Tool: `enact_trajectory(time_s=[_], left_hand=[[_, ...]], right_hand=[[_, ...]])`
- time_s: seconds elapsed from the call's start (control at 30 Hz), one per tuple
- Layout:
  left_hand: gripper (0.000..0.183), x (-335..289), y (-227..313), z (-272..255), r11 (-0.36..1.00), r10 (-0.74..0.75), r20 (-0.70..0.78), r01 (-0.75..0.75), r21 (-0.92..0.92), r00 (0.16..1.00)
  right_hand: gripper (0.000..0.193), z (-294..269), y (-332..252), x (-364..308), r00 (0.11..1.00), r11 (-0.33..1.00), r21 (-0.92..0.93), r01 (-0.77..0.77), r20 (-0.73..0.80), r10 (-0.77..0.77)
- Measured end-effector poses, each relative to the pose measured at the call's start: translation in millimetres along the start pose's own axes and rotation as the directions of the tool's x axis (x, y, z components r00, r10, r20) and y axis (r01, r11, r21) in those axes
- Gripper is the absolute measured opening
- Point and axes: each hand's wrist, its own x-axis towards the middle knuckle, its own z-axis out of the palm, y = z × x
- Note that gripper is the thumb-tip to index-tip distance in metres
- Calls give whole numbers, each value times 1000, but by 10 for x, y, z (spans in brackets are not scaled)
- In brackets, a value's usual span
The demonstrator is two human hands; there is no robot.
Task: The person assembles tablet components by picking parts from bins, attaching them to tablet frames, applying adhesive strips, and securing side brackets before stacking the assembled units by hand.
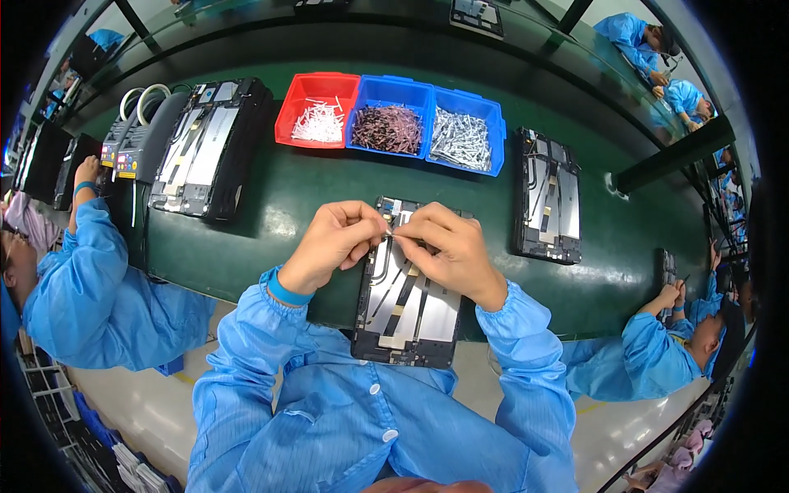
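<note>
An opened tablet (445,316) lies before me at the table's front edge, its silver battery, dark ribbon cables and boards exposed. Above its upper left part, my left hand (335,245) is closed in a pinch, a blue band round the wrist. My right hand (454,251) pinches from the other side, its fingertips meeting those of the left. Between them shows a small pale piece (389,232), too small to name and partly covered by the fingers. The hands hide the tablet's upper middle.
Beyond the tablet stand joined bins: a red bin (285,123) of white strips, a blue bin (427,123) of dark brownish strips, another blue bin (498,135) of silvery strips. Tablet stacks stand left (197,156) and right (552,197). Grey devices (136,148) sit far left. Co-workers sit both sides.
</note>
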Motion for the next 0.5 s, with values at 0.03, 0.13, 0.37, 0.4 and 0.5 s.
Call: enact_trajectory(time_s=[0.03,0.13,0.37,0.4,0.5], left_hand=[[10,26,34,23,996,77,-126,-70,57,989],[15,320,29,-208,815,578,-415,-475,331,702],[27,654,53,-767,456,804,-325,-165,875,498],[27,594,14,-737,458,802,-326,-166,873,500],[38,110,-90,-472,719,544,-336,-220,659,769]], right_hand=[[6,-5,-2,-6,998,998,-25,55,-27,-56],[6,1,-20,-12,985,986,114,-122,-109,134],[6,7,138,-191,912,871,389,-300,-152,381],[7,0,140,-222,904,870,385,-309,-164,394],[7,-59,67,-314,858,790,511,-338,-178,482]])
